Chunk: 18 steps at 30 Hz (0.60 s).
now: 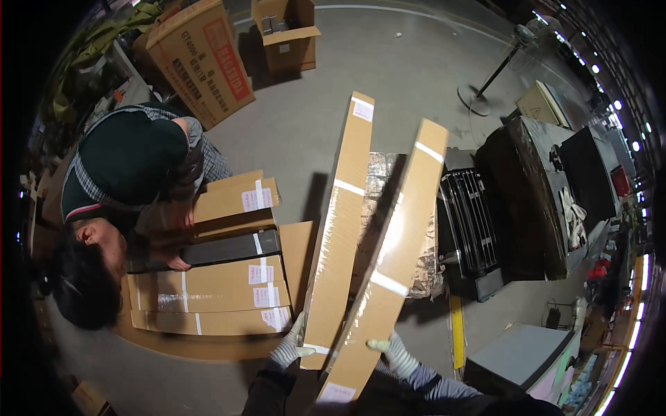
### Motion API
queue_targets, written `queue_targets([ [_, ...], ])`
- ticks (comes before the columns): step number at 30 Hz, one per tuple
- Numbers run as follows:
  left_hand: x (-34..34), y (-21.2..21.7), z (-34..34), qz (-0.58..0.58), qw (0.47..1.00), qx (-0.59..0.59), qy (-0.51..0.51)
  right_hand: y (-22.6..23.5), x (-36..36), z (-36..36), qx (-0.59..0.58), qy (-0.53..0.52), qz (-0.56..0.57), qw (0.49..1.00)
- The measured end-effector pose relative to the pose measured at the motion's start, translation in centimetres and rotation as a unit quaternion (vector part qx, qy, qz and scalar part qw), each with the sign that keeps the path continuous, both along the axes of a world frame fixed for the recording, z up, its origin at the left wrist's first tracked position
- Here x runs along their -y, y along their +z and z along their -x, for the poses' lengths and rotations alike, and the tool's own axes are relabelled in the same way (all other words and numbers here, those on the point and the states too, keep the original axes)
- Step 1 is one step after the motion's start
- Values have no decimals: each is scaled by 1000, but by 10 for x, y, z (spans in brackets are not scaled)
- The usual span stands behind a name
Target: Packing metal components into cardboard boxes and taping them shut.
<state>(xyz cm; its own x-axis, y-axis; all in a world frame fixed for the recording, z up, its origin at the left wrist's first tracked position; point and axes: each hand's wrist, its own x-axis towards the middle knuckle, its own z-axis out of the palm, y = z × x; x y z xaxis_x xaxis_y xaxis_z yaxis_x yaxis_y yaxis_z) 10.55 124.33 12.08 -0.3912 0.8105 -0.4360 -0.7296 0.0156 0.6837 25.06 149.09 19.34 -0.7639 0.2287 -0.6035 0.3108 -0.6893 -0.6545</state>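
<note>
Left hand (286,350): thumb and fingers closed on left strapped carton (338,229) | Right hand (397,353): same grip, right strapped carton (399,253) | Labelled cartons (222,286) already in open box (201,349), left | Held pair, right of box, likely left to load

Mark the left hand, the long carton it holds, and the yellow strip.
left hand (287,348): head view, back of glove
long carton (340,232): head view, middle of upper face
yellow strip (456,333): head view, middle

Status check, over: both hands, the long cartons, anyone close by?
Left hand gripping left carton near its lower end; right hand likewise on right carton. Cartons fan apart toward the top. Co-worker leaning over open box, left.
</note>
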Motion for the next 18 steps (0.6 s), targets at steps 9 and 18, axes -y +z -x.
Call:
queue_targets([
  [9,5,-5,-12,81,986,-127,-74,-32,-106,33,82,14,-10,997],
  [18,-86,-137,-133,240,939,-232,-78,-199,-169,18,97,185,-566,797],
])
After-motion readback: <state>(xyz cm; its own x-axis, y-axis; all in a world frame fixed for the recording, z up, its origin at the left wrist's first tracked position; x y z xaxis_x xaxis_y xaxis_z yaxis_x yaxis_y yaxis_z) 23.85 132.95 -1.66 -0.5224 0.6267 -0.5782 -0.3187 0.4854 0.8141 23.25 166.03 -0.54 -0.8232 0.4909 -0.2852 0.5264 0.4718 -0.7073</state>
